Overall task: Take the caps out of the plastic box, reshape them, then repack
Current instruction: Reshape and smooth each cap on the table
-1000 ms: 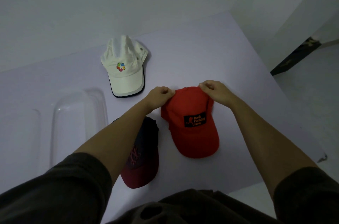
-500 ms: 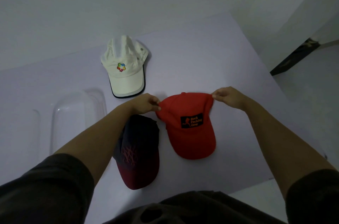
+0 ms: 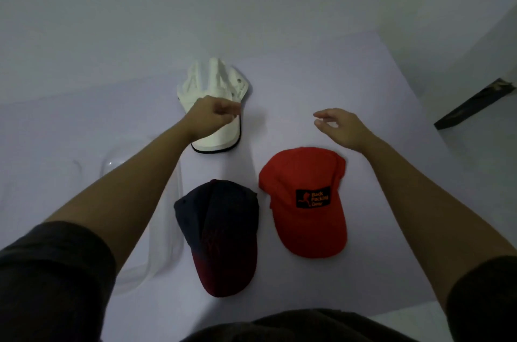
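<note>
Caps, three of them, are all out of their container and lying on the pale table (image 3: pixel 363 89), so the unpacking looks done and the reshaping is under way. The clear plastic box (image 3: pixel 165 229) sits empty on the person's left, half hidden under the left forearm. Nearest the person, the red cap (image 3: pixel 305 201) lies flat on the right with its crown smooth and its brim towards them. Just beside it on the left is the dark cap (image 3: pixel 221 235), its brim close to the near table edge. The white cap (image 3: pixel 215 81) lies farther back, and its crown is visibly creased and bunched.

The left hand (image 3: pixel 212 117) is over the white cap's front panel with its fingers loosely curled. In this dim, blurred view I cannot tell whether it is pinching the fabric or only hanging above it. The right hand (image 3: pixel 338 126) is in the air well to the right of that cap, fingers relaxed and apart, holding nothing.

The risk I see is a one-handed grab. If the left hand pulls the white cap by its front panel alone, the creases could set deeper, and the brim could drag across the table. The left forearm, reaching over the box and past the dark cap, could also nudge either one, and the dark cap could slip off the near edge.
</note>
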